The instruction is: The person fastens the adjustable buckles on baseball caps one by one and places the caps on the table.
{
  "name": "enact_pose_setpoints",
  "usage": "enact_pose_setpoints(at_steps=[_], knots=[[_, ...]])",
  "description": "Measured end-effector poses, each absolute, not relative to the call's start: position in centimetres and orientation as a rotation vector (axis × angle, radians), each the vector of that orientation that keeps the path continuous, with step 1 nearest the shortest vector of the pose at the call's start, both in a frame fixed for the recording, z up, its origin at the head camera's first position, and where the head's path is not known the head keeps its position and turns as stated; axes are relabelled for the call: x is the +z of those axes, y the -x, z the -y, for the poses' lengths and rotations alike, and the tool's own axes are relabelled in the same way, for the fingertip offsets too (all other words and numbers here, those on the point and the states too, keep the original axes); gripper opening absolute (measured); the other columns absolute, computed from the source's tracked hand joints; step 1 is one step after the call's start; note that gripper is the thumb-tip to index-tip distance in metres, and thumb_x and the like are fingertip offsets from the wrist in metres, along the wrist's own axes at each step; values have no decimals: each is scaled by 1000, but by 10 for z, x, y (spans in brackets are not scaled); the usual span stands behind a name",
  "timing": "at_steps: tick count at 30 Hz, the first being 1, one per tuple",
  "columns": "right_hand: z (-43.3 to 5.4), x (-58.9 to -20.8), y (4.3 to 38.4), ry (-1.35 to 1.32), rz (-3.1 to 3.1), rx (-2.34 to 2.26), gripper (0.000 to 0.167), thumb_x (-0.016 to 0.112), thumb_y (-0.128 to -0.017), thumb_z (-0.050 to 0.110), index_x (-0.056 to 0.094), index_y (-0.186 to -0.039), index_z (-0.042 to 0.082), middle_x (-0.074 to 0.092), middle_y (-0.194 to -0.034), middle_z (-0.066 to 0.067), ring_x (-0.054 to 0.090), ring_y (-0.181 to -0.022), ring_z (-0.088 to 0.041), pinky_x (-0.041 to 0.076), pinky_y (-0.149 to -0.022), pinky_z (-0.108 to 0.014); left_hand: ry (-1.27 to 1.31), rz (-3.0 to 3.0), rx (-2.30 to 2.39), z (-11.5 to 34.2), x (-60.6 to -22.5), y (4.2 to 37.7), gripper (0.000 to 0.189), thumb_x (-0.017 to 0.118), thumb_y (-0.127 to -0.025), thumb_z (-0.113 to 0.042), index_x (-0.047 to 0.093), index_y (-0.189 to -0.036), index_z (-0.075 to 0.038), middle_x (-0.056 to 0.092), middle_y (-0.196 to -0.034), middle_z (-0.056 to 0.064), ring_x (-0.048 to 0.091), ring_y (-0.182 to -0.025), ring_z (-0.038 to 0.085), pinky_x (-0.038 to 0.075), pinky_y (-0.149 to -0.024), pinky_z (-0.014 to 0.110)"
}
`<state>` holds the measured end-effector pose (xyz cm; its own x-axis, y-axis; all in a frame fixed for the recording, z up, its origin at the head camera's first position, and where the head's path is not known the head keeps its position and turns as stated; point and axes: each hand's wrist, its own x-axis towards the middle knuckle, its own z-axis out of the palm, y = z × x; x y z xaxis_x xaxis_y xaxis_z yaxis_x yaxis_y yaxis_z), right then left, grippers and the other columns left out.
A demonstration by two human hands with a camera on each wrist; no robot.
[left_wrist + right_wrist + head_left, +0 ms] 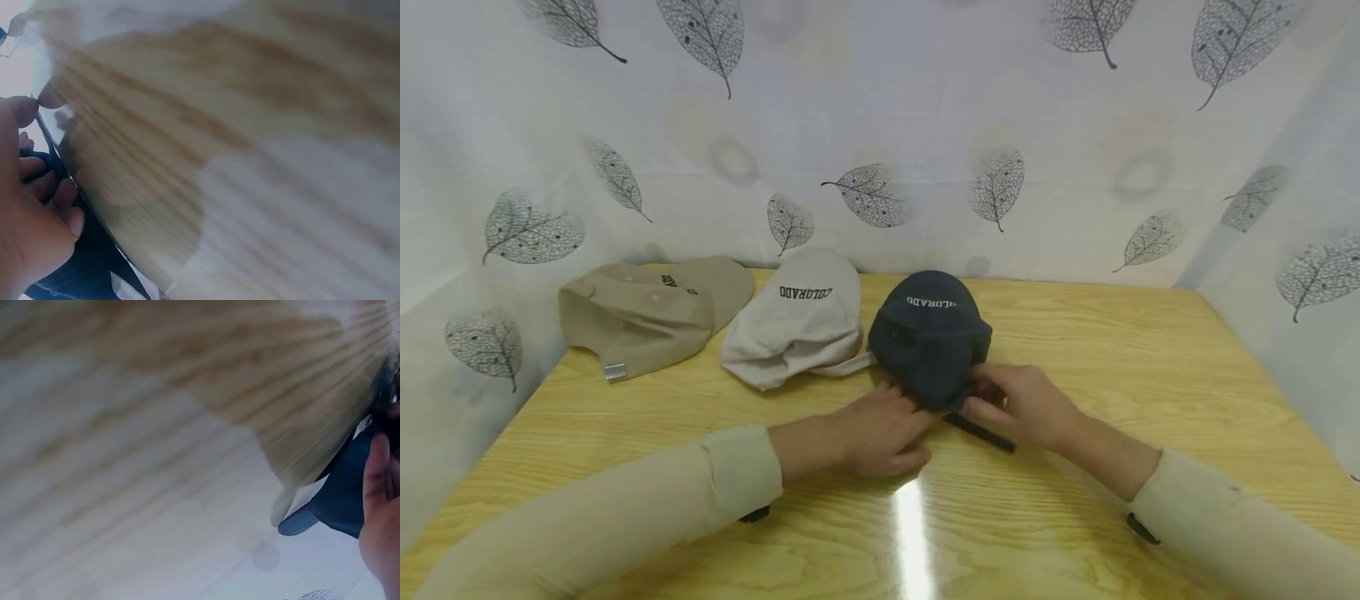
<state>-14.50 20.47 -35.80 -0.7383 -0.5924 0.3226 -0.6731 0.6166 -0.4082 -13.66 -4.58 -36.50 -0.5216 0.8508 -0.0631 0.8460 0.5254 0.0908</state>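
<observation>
Adjusting, seemingly, the navy COLORADO cap (928, 337), pinched at four o'clock by right hand (1028, 407), possibly gripped (cannot tell) at six by left hand (883, 432), then likely straightening its strap (982, 433).

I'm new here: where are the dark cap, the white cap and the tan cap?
Dark cap (927, 340): head view, on the cloth below its lettering.
White cap (796, 323): head view, on the crown below its lettering.
Tan cap (651, 323): head view, on the side of its crown.
</observation>
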Motion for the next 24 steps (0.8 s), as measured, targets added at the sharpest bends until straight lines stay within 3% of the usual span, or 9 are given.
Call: enact_pose_setpoints(at_steps=[5, 9, 15, 19, 24], knots=[[-205, -358, 146, -921, 2624, 697, 14, 79, -81, 8, 69, -90, 9, 69, -77, 3, 63, -68, -8, 52, -60, -25, -1663, -2669, 170, 46, -366, 138, 23, 59, -98, -39, 67, -112, -24, 66, -107, -6, 56, -102, 17, 42, -88, 34], [-207, -358, 149, -889, 2626, 607, 16, 81, -78, 8, 66, -77, 12, 60, -69, 5, 53, -63, -6, 47, -57, -24, -1820, -2608, 289, 50, -366, 138, 13, 63, -96, -38, 65, -94, -26, 63, -92, -12, 50, -91, 13, 35, -78, 28], [-208, -358, 150, -869, 2696, 460, 15, 84, -77, 12, 70, -77, 8, 61, -71, 1, 53, -65, -9, 47, -59, -28, -1919, -2572, 566, 55, -363, 137, 7, 59, -98, -25, 62, -94, -20, 60, -86, -9, 51, -87, 12, 41, -86, 29], [-208, -359, 150, -847, 2728, 409, 17, 85, -76, 17, 72, -80, 6, 65, -79, -3, 60, -72, -13, 52, -64, -32, -1882, -2620, 715, 59, -363, 136, 7, 59, -94, -15, 64, -99, -16, 65, -88, -7, 58, -80, 10, 46, -83, 29], [-208, -359, 150, -806, 2827, 507, 22, 87, -74, 19, 70, -83, 9, 63, -81, 0, 58, -72, -9, 51, -63, -28, -1816, -2654, 745, 60, -365, 135, 15, 57, -93, -8, 66, -104, -15, 71, -98, -5, 64, -85, 8, 49, -78, 27]])
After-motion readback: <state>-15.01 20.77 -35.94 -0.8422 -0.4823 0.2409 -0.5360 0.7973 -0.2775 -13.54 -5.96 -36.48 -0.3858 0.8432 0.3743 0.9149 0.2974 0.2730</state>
